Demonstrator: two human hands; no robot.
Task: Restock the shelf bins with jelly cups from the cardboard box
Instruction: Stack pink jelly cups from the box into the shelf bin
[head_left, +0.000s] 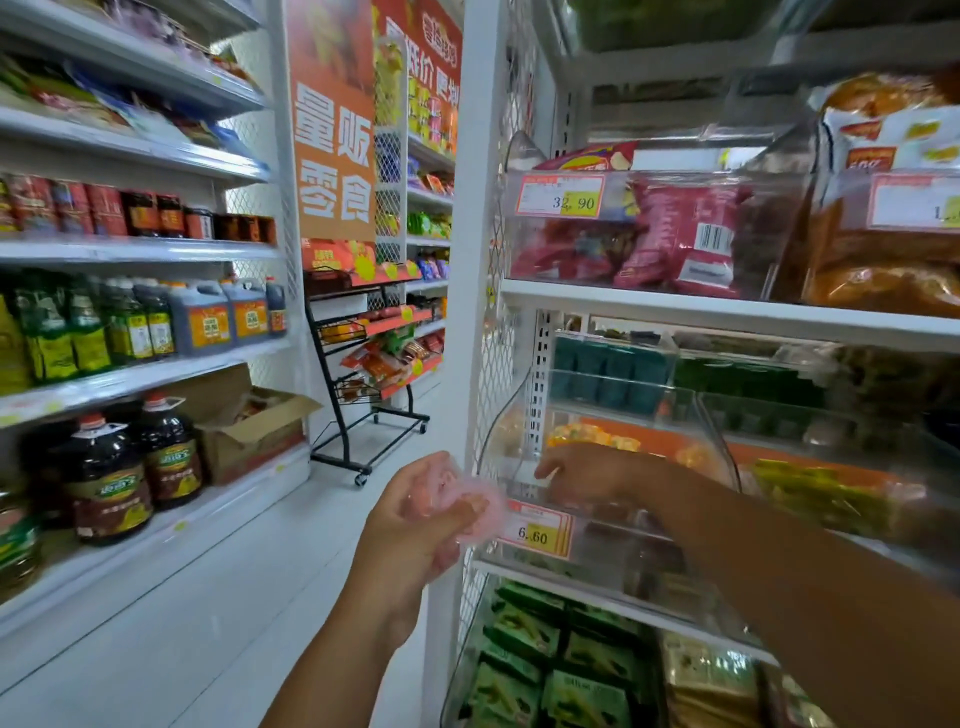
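- Restocking is mid-step: we are cupping pink jelly cups (460, 506) in our left hand (415, 525), fingers curled round them, just outside the clear bin (613, 545).
- We are reaching our right hand (592, 473) into that bin, above the price tag (535, 530); blur is hiding whether its fingers are gripping anything.
- Next, we are judging, these cups need passing across and setting down inside; the cardboard box (249, 426) is sitting across the aisle.

The left hand (410, 525) grips pink jelly cups (493, 514) just outside the clear shelf bin (613, 543), into which the right hand (587, 475) reaches.
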